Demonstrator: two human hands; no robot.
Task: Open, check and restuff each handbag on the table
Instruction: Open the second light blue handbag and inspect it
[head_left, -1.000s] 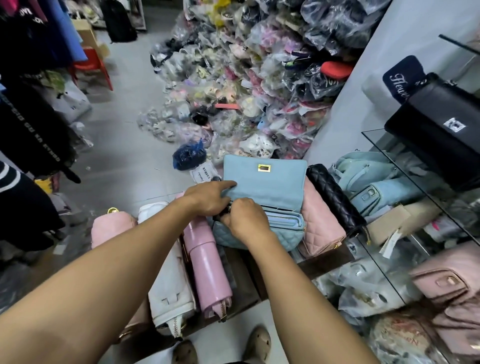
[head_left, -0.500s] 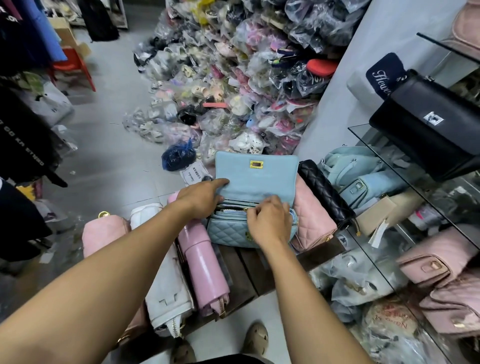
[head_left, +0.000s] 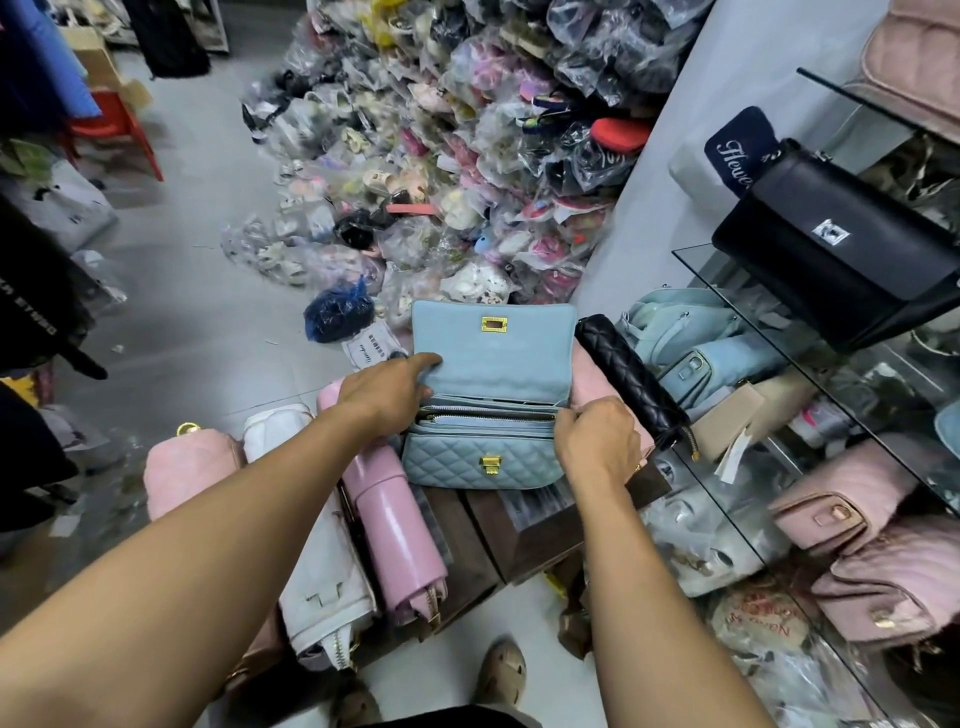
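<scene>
A light blue quilted handbag (head_left: 467, 460) stands on the dark wooden table (head_left: 519, 535) with its flap (head_left: 498, 358) lifted back and a gold clasp on the front. My left hand (head_left: 384, 400) holds the bag's left end, its index finger lying on the flap's inner side. At the right end of the top zipper, my right hand (head_left: 597, 441) pinches the bag. Beside it lie a glossy pink bag (head_left: 389, 530), a white bag (head_left: 322, 561), a soft pink bag (head_left: 182, 478) and a black quilted bag (head_left: 628, 379).
Glass shelves (head_left: 727, 280) on the right carry a black bag (head_left: 831, 244), pale blue bags (head_left: 691, 332) and pink bags (head_left: 852, 509). A large pile of plastic-wrapped goods (head_left: 467, 156) covers the floor behind the table. Clothes hang at the left.
My right hand has slid along the top zipper from the bag's left side to its right end. The left hand stays at the left end of the bag.
</scene>
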